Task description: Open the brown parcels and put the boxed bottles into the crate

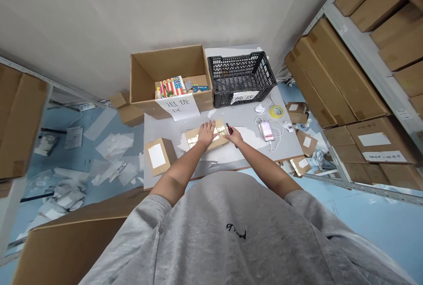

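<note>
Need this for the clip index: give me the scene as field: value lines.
left grip: spread over the top of the taped box
right grip: closed on a red-and-black tool, likely a cutter, at the box's right end
blade contact: cannot tell
table back: open carton with books, left; black crate, right
table left: labelled box
table right: tape roll; phone with white cable
floor left: scattered paper
</note>
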